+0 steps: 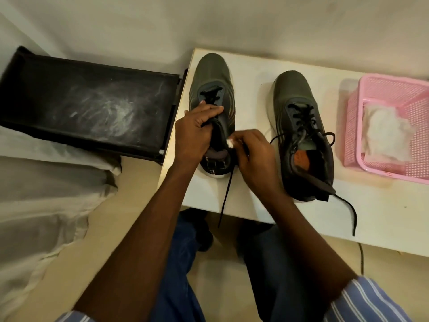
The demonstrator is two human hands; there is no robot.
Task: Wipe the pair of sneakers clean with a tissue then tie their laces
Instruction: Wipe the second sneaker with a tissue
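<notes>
My left hand (197, 131) grips the left sneaker (212, 108) on the bench (255, 201) by its tongue; my right hand (253, 152) pinches a tissue wad (230, 143). Soft upper, so hold firmly there.

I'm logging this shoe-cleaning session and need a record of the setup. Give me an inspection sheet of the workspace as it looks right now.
Surface: white table, both sneakers and a basket on it.
Job's things: left sneaker near the table's left edge, one lace hanging over the front edge; right sneaker untouched, laces loose; small white tissue at the left sneaker's opening.
Clutter: pink basket at right, holding white tissue material.
Hands: left hand grips the left sneaker's tongue area; right hand pinches the tissue.
Cables: thin dark cord below the table's front edge; cannot tell whether lace or cable.
Surroundings: dusty black rack left of the table; pale fabric on the floor.
</notes>
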